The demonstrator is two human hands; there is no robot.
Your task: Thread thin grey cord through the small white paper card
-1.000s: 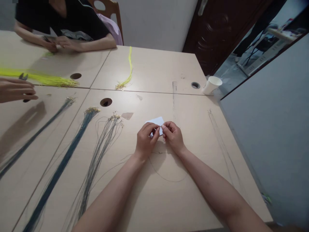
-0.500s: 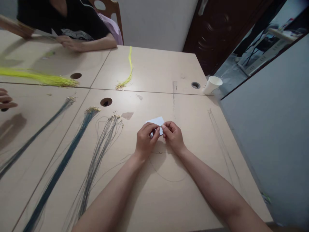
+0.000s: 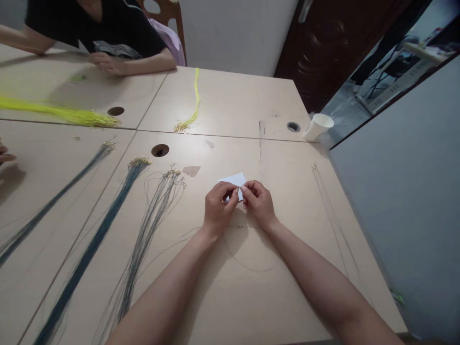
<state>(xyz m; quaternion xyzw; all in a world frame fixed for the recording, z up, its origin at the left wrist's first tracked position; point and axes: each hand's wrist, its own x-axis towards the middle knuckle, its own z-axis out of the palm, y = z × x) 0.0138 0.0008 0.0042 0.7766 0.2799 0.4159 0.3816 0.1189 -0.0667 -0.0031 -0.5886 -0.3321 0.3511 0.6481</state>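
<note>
My left hand (image 3: 218, 207) and my right hand (image 3: 257, 203) meet fingertip to fingertip above the pale wooden table (image 3: 230, 297). Both pinch the ends of a thin grey cord (image 3: 247, 266) that loops back across the table toward me. A small white card (image 3: 235, 181) lies just beyond my fingers, partly hidden by them. What sits exactly between my fingertips is too small to make out.
Bundles of dark blue cords (image 3: 97, 239) and grey cords (image 3: 149, 225) lie to my left, yellow cords (image 3: 57, 114) farther back. A paper cup (image 3: 318, 127) lies at the right edge beside a clear ruler (image 3: 261, 143). Another person (image 3: 104, 36) sits at the far left; someone's fingers (image 3: 4, 155) show at the left border.
My hands have stayed in place on the cord. The hand at the left border has drawn back out of view, and the seated person's arm has shifted.
</note>
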